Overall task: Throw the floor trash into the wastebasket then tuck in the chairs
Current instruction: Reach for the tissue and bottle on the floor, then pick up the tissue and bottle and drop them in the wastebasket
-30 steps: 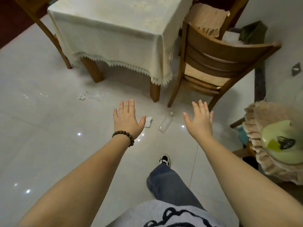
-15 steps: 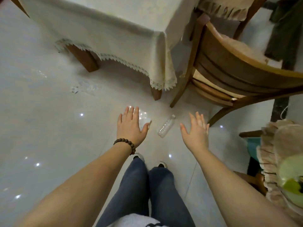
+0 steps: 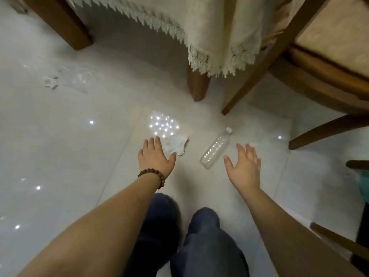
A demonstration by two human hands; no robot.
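A crumpled white paper [image 3: 176,144] lies on the pale tiled floor. My left hand [image 3: 156,155], with a bead bracelet on the wrist, hovers over its near left edge with fingers straight. An empty clear plastic bottle [image 3: 215,150] with a white cap lies on its side to the right of the paper. My right hand [image 3: 244,166] is spread open just right of the bottle's base, holding nothing. A clear plastic wrapper [image 3: 74,78] and a small crumpled scrap [image 3: 50,82] lie farther off at the left. A wooden chair [image 3: 319,62] stands pulled out at the right.
The table with its lace-edged cloth [image 3: 209,37] is straight ahead, one wooden leg [image 3: 197,84] just beyond the paper and another [image 3: 60,19] at the upper left. My legs in dark jeans [image 3: 199,236] are below. More wooden furniture [image 3: 357,164] stands at the right edge.
I have bent down and come closer to the floor. Both hands have dropped toward the trash, the left one to the paper and the right one beside the bottle.
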